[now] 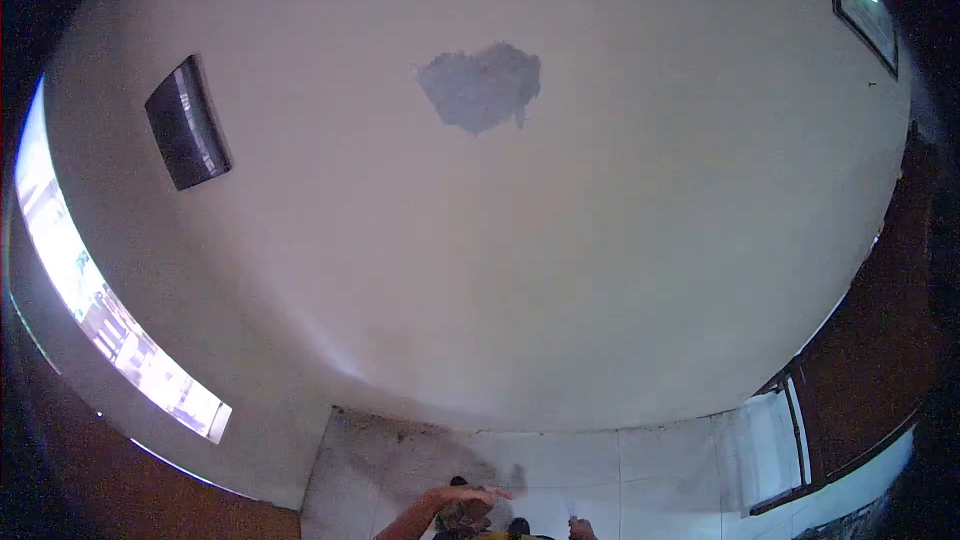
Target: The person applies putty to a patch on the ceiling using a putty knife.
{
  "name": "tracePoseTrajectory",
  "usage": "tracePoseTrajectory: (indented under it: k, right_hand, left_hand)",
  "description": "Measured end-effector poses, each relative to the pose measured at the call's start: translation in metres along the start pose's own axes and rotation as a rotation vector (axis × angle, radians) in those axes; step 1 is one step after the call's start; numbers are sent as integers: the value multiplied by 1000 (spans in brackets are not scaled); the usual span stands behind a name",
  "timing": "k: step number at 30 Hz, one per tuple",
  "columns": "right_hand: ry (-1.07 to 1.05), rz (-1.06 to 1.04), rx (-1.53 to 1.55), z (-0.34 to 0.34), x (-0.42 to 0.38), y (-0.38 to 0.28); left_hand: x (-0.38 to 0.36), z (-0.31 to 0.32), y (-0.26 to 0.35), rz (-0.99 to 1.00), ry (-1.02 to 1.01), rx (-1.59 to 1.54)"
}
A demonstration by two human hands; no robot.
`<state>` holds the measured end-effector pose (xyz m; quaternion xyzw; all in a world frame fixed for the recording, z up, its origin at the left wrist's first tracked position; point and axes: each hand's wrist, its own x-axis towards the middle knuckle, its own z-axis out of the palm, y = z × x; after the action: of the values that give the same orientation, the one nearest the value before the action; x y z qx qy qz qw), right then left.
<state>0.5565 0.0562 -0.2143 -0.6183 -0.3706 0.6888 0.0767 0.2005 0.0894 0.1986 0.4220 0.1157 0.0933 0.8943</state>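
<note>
At the bottom edge my left hand (478, 496) reaches in from the left, its fingers pointing right and curved around the far side of a crumpled greyish thing (472, 515). What that thing is, I cannot tell. To its right, my right hand (581, 530) is closed on a thin, pale blade-like tool (572, 510) that points up and away from me. Most of this hand is cut off by the frame. In front of me, high on the pale wall (520, 240), is a rough-edged grey patch (482, 86), well away from both hands.
A dark glossy panel (188, 125) hangs on the wall at left, above a bright window strip (120, 330). A framed picture (865, 10) is at upper right. Below lies a stained tiled floor (570, 460). Brown furniture (870, 340) stands at right.
</note>
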Motion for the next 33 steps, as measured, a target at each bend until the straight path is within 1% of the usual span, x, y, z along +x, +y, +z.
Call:
tracePoseTrajectory:
  k: [2,3,4,5,6,9,10,11,12,13,14,15,16,17,18,19,21,23,25,26,27,28,30,32,33]
  right_hand:
    - [-13,-67,173,5,42,29]
    - [-24,-203,255,3,29,4]
    - [-47,-338,340,1,12,-25]
    - [-44,-583,-93,-9,19,-57]
    - [-43,-812,-534,-20,27,-98]
    - [127,-544,-405,-48,-37,-266]
    - [247,-432,-437,-39,-101,-351]
    - [369,-742,-577,-57,-89,-384]
    - [331,-793,-529,-56,-144,-449]
    - [329,-935,-544,-53,-193,-499]
    - [403,-1055,-587,-57,-193,-536]
    - [281,-1035,-470,-43,-253,-585]
    - [257,-1112,-361,-39,-269,-620]
    - [226,-1163,-306,-25,-314,-654]
    - [285,-1258,-327,-19,-327,-681]
    - [347,-1355,-348,-14,-338,-703]
    - [454,-1416,-331,5,-365,-744]
    - [695,-1454,-489,20,-385,-776]
    - [847,-1520,-573,27,-397,-798]
    - [925,-1549,-613,32,-401,-806]
    - [955,-1564,-604,36,-403,-811]
    - [987,-1578,-595,40,-404,-816]
    - [1075,-1593,-589,47,-400,-824]
    - [1184,-1594,-594,55,-396,-836]
    - [1163,-1581,-596,57,-398,-843]
  left_hand:
    - [-12,-9,-19,119,-33,69]
    - [-24,-32,-71,154,139,286]
    - [-28,-35,-86,191,265,362]
    - [-32,-38,-100,218,394,439]
    - [-37,-33,-101,203,455,419]
    - [-43,-15,-82,139,513,243]
    - [-43,-12,-77,134,524,206]
    - [-43,-10,-73,132,530,174]
    - [-42,-9,-71,132,531,135]
    - [-41,-9,-67,133,531,105]
    - [-39,-9,-64,133,530,79]
    - [-38,-10,-61,133,530,53]
    - [-37,-11,-57,133,528,29]
    - [-35,-11,-55,132,524,1]
    - [-33,-12,-54,132,523,-24]
    - [-31,-14,-52,135,521,-42]
    - [-31,-18,-48,143,524,-79]
    - [-32,-22,-45,158,530,-117]
    - [-38,-28,-43,171,544,-162]
    - [-43,-32,-42,167,556,-129]
    - [-50,-37,-40,152,576,-79]
    - [-58,-45,-40,138,587,71]
    - [-68,-54,-43,526,462,355]
    - [-84,-70,-42,651,423,535]
    - [-94,-83,-41,583,460,574]
